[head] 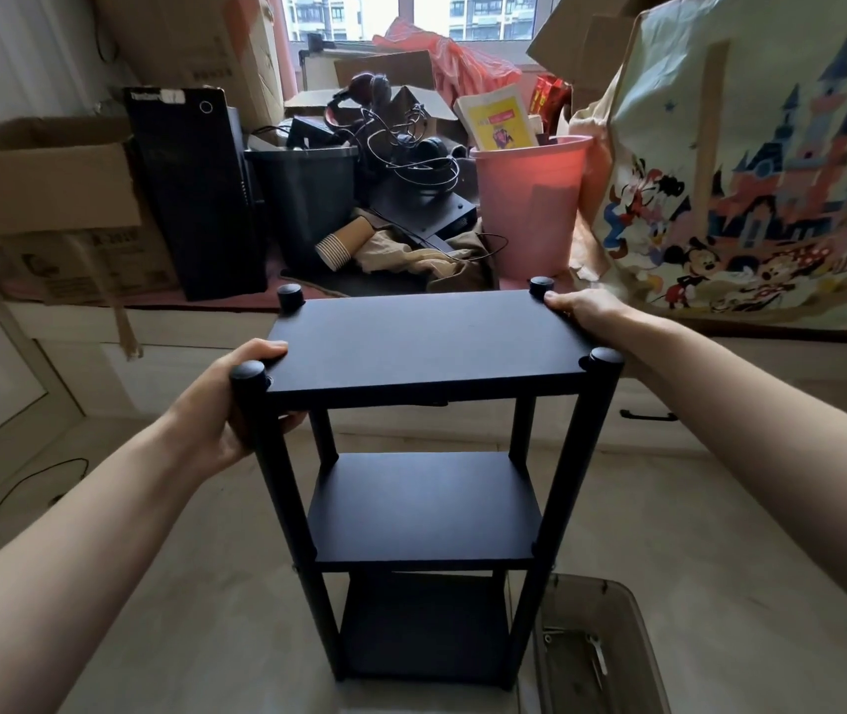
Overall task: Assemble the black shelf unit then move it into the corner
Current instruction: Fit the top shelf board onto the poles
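Cluttered window ledge ahead; my hands [236, 399] [578, 309] grip the black shelf unit's [424, 347] top board, steadying it for lifting.

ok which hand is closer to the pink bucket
The right hand: it holds the shelf unit's top far-right corner, just below the pink bucket. The left hand grips the near-left post.
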`<state>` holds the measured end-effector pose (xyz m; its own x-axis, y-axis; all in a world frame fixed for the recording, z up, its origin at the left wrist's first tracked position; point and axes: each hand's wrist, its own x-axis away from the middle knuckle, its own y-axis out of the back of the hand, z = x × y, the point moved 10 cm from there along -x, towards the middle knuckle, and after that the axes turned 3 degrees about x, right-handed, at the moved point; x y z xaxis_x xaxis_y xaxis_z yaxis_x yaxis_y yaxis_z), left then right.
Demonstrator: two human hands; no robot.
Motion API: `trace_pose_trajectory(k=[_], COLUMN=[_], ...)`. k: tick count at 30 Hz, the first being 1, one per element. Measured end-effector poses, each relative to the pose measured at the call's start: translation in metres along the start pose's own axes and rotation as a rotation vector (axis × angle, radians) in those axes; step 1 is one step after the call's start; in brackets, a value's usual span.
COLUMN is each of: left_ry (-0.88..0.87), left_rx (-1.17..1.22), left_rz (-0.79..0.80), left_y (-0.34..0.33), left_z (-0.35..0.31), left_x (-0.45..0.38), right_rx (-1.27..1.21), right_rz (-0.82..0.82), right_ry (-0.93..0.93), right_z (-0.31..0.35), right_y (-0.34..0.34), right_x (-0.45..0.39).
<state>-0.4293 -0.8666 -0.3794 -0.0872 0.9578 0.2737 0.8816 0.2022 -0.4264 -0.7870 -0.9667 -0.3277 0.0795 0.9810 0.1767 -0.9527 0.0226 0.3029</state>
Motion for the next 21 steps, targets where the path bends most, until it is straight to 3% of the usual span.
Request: trace_pose_trajectory(k=[9, 13, 17, 21], left_ry=[-0.026, -0.04, -0.032, -0.019], left_rx=[-0.021, -0.012, -0.012, -0.002], left_rz=[-0.027, -0.031, -0.017, -0.002], left_y=[0.002, -0.001, -0.002, -0.003], left_z=[0.0, -0.003, -0.003, -0.003], left_x=[-0.002, -0.002, -0.004, -0.007], right_rx=[-0.053, 0.021, 0.086, -0.014], right_rz=[0.053, -0.001, 0.029, 0.041], right_ry=[-0.054, -0.018, -0.1, -0.06], right_z=[-0.008, -0.006, -0.012, -0.01], right_y=[-0.004, -0.001, -0.002, -0.004], right_x=[0.002, -0.003, -0.006, -0.011])
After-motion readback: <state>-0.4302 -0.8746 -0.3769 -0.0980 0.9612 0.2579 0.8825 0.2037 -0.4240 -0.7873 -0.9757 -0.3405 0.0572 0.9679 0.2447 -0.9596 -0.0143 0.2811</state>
